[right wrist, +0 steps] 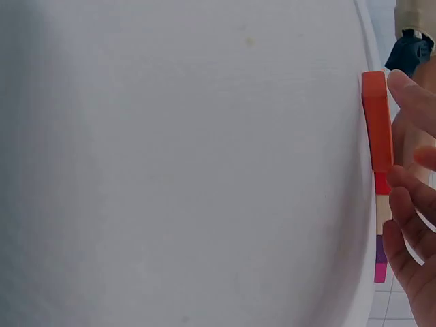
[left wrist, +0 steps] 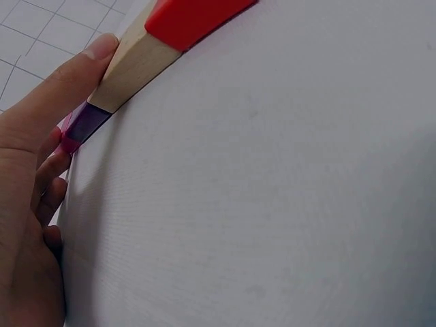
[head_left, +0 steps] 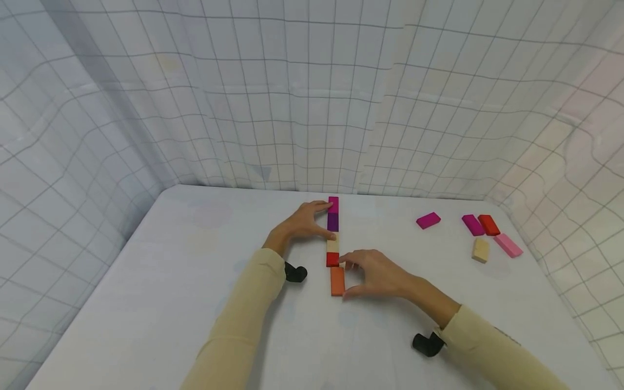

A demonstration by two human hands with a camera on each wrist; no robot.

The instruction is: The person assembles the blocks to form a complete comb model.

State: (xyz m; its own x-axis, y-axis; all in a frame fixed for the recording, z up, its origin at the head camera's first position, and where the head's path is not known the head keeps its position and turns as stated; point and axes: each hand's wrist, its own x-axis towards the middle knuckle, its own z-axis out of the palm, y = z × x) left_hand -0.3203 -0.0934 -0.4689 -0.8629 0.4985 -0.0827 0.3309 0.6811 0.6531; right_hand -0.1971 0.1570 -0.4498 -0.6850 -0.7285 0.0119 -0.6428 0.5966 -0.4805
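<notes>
The orange block (head_left: 337, 282) lies at the near end of the block row (head_left: 333, 223), its long axis nearly along it. Your right hand (head_left: 377, 273), the nearer one, is just right of it, spread wide; contact I cannot tell. Your left hand (head_left: 302, 220), also wide, touches the row.

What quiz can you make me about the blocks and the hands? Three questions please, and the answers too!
1. True or false: the purple block sits between a magenta block and a wooden block.
2. Is the left hand or the right hand nearer the orange block?
3. How many loose blocks lie over on the right in the head view?

Key:
1. True
2. Right hand
3. Five
</notes>
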